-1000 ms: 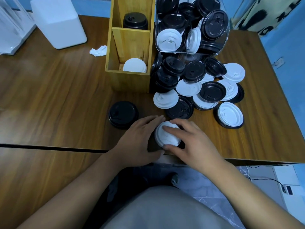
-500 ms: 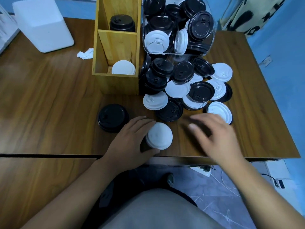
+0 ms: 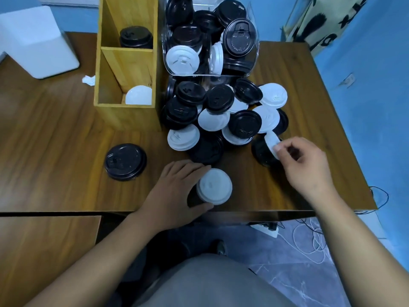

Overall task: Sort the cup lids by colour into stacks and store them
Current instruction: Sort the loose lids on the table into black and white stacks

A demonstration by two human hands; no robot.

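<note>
Thumb and forefinger of the right hand are pinched on the rim of a single white lid, tipped up on edge off the near right fringe of the loose pile. The fingers of the left hand are curled, slightly spread, against the side of the white stack near the front edge of the table; they steady it rather than clamp it, and whether the thumb touches it cannot be told.

Half a second earlier the right hand was open and reaching, palm down, towards the pile; a second earlier both hands were cupped around the white stack. The right hand has thus gone from seating one lid to fetching the next, while the left has stayed on the stack. By this reading, the white stack is being built one lid at a time and is not yet stored.

The pinched lid is a disc with no true long axis. It stands steeply tilted, its broad face turned to the left and its rim running near to far. The white stack lies flat, top up.

A black stack sits apart to the left. In the wooden organiser, black lids fill the far compartment and white lids the near one. More mixed lids remain in the clear container behind the pile.
</note>
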